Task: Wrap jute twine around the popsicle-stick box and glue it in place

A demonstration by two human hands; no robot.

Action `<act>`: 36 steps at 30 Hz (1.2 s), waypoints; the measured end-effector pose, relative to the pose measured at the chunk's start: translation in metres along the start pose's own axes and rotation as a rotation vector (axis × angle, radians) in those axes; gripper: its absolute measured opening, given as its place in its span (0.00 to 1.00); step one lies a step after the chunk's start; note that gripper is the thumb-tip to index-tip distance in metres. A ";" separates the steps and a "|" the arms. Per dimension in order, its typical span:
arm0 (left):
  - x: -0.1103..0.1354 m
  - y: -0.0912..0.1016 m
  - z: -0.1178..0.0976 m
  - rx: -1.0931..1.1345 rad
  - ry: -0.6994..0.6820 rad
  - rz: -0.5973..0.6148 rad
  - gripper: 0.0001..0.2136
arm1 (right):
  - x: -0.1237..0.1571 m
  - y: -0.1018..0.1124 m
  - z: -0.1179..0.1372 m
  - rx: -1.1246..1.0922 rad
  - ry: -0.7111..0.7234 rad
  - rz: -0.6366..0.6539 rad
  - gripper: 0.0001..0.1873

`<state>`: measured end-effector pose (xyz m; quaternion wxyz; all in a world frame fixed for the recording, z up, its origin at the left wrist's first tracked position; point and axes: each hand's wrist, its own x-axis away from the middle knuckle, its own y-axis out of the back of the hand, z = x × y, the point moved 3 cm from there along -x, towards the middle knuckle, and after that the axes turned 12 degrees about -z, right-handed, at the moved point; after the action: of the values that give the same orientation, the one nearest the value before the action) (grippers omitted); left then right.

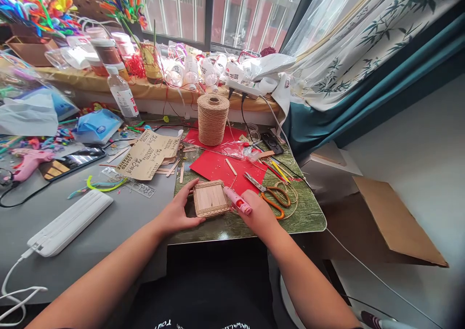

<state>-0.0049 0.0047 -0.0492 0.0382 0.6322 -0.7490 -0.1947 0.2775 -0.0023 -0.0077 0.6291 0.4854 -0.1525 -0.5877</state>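
A small square box made of wooden sticks (209, 198) lies on the green mat near the table's front edge. My left hand (178, 211) rests against the box's left side, thumb and fingers curled round its edge. My right hand (256, 213) is closed on a pink lighter (237, 200), whose tip points at the box's right side. Red paper (221, 168) lies just behind the box with a loose stick on it. Orange-handled scissors (269, 193) lie right of my right hand.
A spool of jute twine (212, 118) stands behind the red paper. Brown printed cards (148, 154), a pink glue gun (29, 162), a white power strip (70, 221), a water bottle (122, 94) and bright pipe cleaners crowd the left. A cardboard sheet (395, 222) leans beyond the table's right edge.
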 end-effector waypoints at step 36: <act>0.003 0.002 0.004 -0.048 0.024 -0.012 0.54 | -0.003 -0.008 0.002 -0.117 -0.036 -0.019 0.09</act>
<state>-0.0087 0.0033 -0.0522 0.0610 0.6380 -0.7397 -0.2051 0.2707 0.0003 -0.0117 0.6481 0.4386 -0.1243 -0.6101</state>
